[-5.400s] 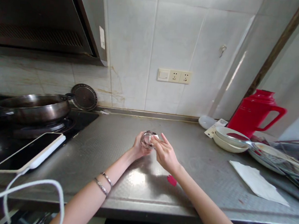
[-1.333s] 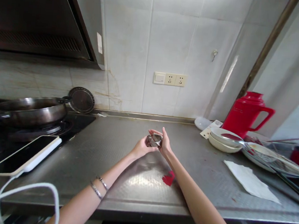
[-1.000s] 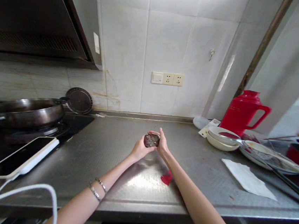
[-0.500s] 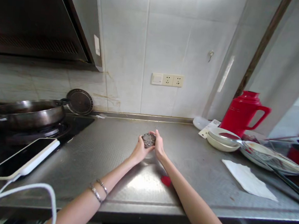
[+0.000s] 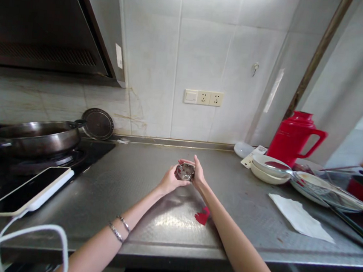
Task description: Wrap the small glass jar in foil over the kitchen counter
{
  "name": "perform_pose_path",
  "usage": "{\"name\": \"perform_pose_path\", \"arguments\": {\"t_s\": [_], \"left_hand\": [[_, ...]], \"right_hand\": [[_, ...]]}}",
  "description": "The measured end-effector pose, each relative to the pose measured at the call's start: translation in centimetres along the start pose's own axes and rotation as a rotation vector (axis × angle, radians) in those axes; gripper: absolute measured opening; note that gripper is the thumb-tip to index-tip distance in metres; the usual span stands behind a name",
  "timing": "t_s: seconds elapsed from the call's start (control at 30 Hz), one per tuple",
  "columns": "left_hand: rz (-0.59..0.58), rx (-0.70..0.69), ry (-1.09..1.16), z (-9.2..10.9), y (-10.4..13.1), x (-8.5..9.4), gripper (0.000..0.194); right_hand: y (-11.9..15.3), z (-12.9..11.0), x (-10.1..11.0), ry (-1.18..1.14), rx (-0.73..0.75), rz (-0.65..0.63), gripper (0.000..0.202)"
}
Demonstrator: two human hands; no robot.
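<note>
A small round silvery-grey object with a patterned, shiny face [image 5: 184, 172] is held between both hands above the metal counter [image 5: 147, 162]. My left hand [image 5: 169, 181] wraps its left and lower side, with two bracelets on that wrist. Against its right side rests my right hand [image 5: 198, 174], fingers curled round behind and the thumb raised. On the counter below, beside my right forearm, lies a red piece with an uneven edge [image 5: 202, 216].
At left are a phone [image 5: 28, 192] with a white cable and a pan [image 5: 40, 139] on the stove. Stacked bowls [image 5: 269, 172], a red thermos [image 5: 293, 138], a white paper [image 5: 300, 218] and plates with utensils stand at right. Behind is a tiled wall.
Both hands and the round object have shifted slightly right, and the object's face shows more fully. More of the red piece is visible.
</note>
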State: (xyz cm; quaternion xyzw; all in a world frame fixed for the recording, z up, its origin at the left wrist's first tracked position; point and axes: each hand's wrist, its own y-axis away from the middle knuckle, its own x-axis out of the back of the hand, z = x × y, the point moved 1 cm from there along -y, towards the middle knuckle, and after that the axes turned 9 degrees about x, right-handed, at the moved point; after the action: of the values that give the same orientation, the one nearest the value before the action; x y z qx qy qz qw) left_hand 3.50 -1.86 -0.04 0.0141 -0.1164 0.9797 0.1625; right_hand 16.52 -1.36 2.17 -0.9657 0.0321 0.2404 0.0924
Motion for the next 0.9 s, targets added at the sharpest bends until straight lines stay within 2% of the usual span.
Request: {"name": "perform_pose_path", "arguments": {"t_s": [0.2, 0.5, 0.73, 0.9], "left_hand": [[-0.044, 0.018, 0.069, -0.1, 0.1, -0.3, 0.066], [0.089, -0.036, -0.060, -0.3, 0.2, -0.6, 0.066], [0.307, -0.088, -0.292, -0.7, -0.1, -0.1, 0.070], [0.311, -0.031, -0.322, -0.5, -0.2, 0.2, 0.074]], "right_hand": [[0.4, 0.2, -0.7, 0.004, -0.005, 0.013, 0.059], [0.1, 1.0, -0.8, 0.009, 0.068, 0.050, 0.055], [0.1, 2.1, -1.2, 0.128, 0.271, 0.202, 0.048], [0.1, 2.7, -1.5, 0.156, 0.320, 0.249, 0.043]]}}
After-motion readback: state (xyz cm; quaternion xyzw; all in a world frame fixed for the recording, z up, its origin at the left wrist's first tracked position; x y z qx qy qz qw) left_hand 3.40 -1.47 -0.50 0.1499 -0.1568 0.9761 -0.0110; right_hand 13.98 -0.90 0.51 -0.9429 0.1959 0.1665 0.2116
